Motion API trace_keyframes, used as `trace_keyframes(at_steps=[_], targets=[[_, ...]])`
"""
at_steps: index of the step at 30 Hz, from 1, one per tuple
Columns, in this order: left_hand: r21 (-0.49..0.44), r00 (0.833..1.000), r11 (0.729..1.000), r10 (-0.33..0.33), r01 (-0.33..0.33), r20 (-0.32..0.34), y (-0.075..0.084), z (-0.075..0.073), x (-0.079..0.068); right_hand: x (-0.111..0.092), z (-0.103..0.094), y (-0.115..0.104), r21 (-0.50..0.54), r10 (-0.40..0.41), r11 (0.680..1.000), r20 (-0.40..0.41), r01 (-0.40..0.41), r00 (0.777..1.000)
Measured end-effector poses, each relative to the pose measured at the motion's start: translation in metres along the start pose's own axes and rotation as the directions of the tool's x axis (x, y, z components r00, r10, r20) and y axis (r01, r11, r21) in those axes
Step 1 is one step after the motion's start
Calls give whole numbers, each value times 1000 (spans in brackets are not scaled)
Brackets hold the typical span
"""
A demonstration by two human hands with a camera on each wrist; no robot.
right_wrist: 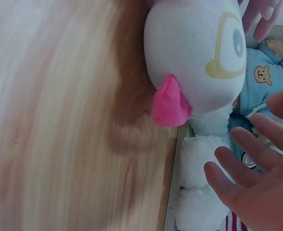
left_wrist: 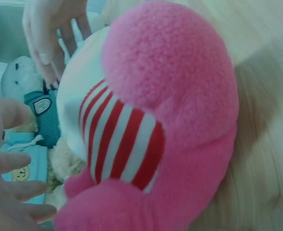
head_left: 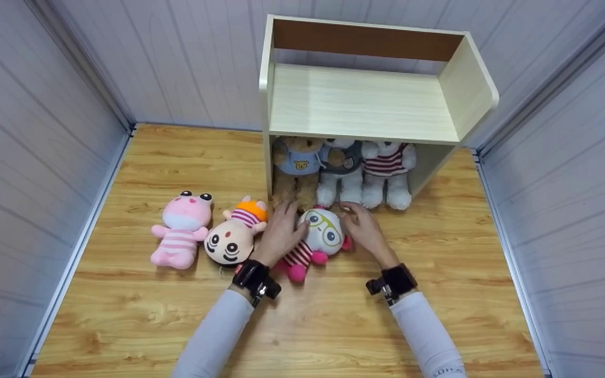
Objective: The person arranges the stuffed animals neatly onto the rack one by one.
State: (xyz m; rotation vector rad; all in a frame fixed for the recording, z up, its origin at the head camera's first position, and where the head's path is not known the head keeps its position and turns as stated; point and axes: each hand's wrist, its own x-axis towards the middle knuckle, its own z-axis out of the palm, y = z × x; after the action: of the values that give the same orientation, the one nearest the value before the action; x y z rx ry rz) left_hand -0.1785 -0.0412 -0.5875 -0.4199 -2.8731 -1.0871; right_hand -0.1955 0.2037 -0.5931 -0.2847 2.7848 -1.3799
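Note:
A plush doll [head_left: 321, 234] with a white head, green glasses, pink limbs and a red-striped body lies on the wooden floor before the shelf. On its left side is my left hand [head_left: 280, 233], its thumb by the doll's head; whether it touches cannot be told. My right hand [head_left: 364, 231] is beside the head on the other side. Spread, slightly bent fingers [right_wrist: 247, 151] show in the right wrist view, apart from the doll's pink ear [right_wrist: 171, 103]. The left wrist view shows left fingers [left_wrist: 23, 190] extended, with the doll's striped body [left_wrist: 124, 139] close by.
A pale wooden shelf [head_left: 360, 100] stands at the back. In its lower compartment are a bear in a blue hoodie [head_left: 301, 163], a grey-clad plush [head_left: 342, 176] and a striped-shirt plush [head_left: 388, 168]. A pink frog plush [head_left: 181, 231] and an orange-capped doll [head_left: 231, 239] lie left.

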Motion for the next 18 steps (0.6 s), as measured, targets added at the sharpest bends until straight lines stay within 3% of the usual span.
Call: trace_keyframes(at_steps=[6,12,18], targets=[[-16,993,996,-85,87,80,-1,-6,-8,-8,-7,7,10,44,999,-25,-44,999],[16,968,990,-140,140,210,-6,-4,-15,-14,-12,11,17,20,1000,-40,-19,999],[15,946,986,-165,168,281,-13,-2,-19,-16,-13,16,41,7,999,-49,-5,999]])
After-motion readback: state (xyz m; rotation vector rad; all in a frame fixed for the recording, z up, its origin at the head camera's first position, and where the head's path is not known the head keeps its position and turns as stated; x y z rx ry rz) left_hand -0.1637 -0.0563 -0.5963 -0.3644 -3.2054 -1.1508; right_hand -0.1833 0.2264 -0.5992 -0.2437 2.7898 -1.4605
